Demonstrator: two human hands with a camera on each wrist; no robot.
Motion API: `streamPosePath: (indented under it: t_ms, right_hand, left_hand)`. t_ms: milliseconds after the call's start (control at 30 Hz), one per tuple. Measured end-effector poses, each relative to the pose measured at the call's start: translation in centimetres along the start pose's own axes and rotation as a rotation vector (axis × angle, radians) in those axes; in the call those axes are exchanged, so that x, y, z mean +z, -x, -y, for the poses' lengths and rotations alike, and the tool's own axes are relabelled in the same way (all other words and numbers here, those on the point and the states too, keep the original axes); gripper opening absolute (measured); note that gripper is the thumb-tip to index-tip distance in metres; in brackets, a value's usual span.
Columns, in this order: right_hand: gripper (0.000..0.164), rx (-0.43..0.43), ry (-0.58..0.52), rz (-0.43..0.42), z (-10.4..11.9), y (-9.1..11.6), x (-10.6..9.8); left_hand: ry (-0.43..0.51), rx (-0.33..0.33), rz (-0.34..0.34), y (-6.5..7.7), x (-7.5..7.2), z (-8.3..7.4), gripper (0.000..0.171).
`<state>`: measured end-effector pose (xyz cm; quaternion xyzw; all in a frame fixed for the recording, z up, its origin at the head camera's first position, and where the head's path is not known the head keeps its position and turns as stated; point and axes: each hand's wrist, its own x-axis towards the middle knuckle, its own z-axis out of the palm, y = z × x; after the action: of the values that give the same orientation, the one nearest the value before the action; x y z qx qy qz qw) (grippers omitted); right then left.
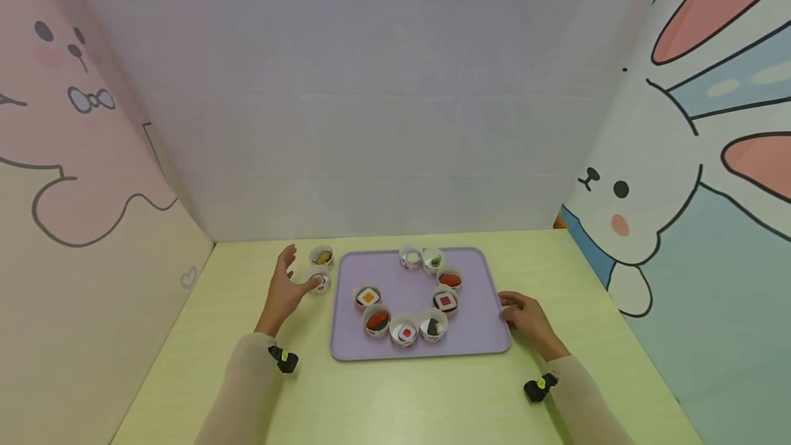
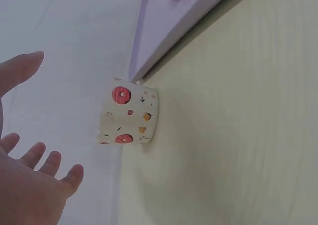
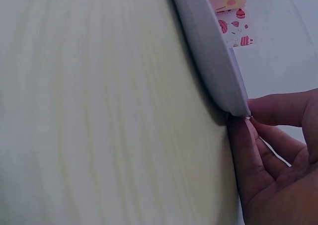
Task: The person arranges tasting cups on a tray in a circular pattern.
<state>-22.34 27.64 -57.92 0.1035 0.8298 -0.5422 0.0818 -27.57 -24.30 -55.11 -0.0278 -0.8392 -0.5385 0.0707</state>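
Observation:
My left hand [image 1: 285,299] is spread beside a small paper cup [image 1: 318,286] to the left of the tray, and its thumb overlaps the cup in the head view. In the left wrist view the thumb and fingers [image 2: 74,178] stand apart with nothing between them, and a cup with a doughnut print [image 2: 130,113] stands beyond. My right hand [image 1: 528,318] pinches the right rim of the lilac tray [image 1: 404,288] between thumb and fingers, as the right wrist view shows.
Several paper cups with toy sushi pieces stand in a curve on the tray, among them one with an orange-centred piece [image 1: 368,297]. Another cup [image 1: 321,257] with a greenish piece is behind the left hand's cup. A white curtain [image 1: 383,122] closes off the table's back.

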Motion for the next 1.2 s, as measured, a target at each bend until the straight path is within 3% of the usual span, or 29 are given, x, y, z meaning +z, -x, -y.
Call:
streamPosePath:
  t_ms: [400, 767, 1200]
  right_hand:
    - [0.05, 0.009, -0.006, -0.001, 0.2, 0.1, 0.0]
    - [0.05, 0.011, 0.003, -0.003, -0.3, -0.3, 0.0]
    - [0.05, 0.022, -0.005, -0.004, -0.3, -0.4, -0.1]
  left_hand:
    - [0.067, -0.193, 0.062, -0.2, 2.0, 2.6, 0.109]
    - [0.09, -0.219, 0.068, 0.0, 2.9, 3.3, 0.098]
    - [-0.045, -0.192, 0.019, -0.7, 3.6, 3.6, 0.078]
